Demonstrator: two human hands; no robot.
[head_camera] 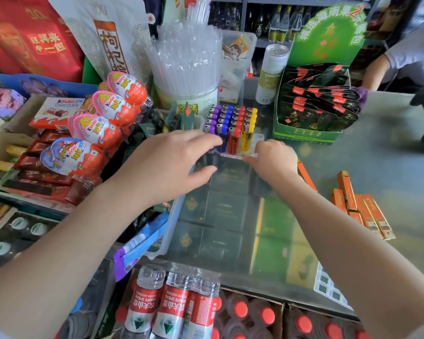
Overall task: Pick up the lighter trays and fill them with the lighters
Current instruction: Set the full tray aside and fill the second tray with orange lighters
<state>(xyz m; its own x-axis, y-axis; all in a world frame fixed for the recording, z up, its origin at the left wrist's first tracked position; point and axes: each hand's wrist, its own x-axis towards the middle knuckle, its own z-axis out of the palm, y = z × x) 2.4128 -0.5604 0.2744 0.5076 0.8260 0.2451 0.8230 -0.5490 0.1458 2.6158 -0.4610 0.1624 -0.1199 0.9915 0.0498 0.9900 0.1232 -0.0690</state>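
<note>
The right hand (273,159) has its fingers curled over the near right corner of the clear lighter tray (257,139), apparently pinching its thin rim, though the fingertips are hidden behind the knuckles. The left hand (168,165) is spread wide, fingers fairly straight; its fingertips reach the near left side of the tray at the purple and blue lighters (231,126), the thumb hanging free below, holding nothing. The tray stands on the glass counter (389,155), toward the far side, between a tub of clear straws (186,59) to the far left and a green display box (311,111) to the right. It is filled with upright lighters in rows of purple, blue, red and yellow. The tray looks like thin moulded plastic, light in itself and likely to flex, while the packed lighters add most of the weight and sit loosely in their slots. A lift by one corner would probably twist it and tip lighters out, so a hold on both short sides, low near the base and kept level, seems safest. The smooth glass should let it slide easily.
</note>
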